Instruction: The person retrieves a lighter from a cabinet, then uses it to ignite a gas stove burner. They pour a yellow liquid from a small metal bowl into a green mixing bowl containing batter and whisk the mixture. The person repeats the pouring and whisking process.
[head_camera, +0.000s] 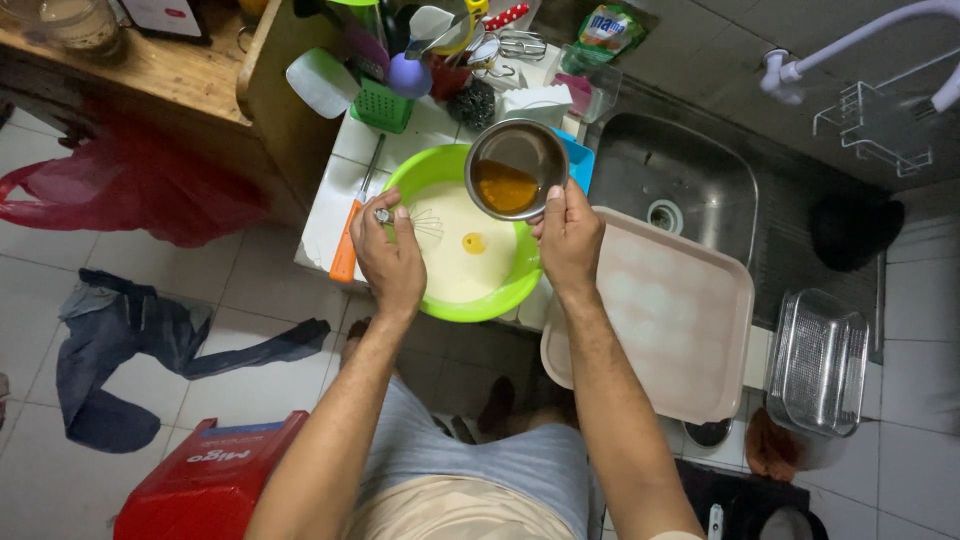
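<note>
The steel cup (515, 168) is clasped by the right hand (568, 238), tilted over the green bowl (440, 170); the whisk (405, 216) is pinched by the left hand (390, 262).

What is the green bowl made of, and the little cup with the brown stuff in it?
The green bowl looks like plastic: bright, even colour with a soft sheen. The small cup held by the right hand looks like steel: grey and shiny with reflections. The whisk in the left hand seems to be metal wire.

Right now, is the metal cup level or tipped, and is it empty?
Tipped, not empty. The metal cup in the right hand leans over the green bowl; amber liquid pools at its lower side, and a yellow spot sits in the batter.
</note>
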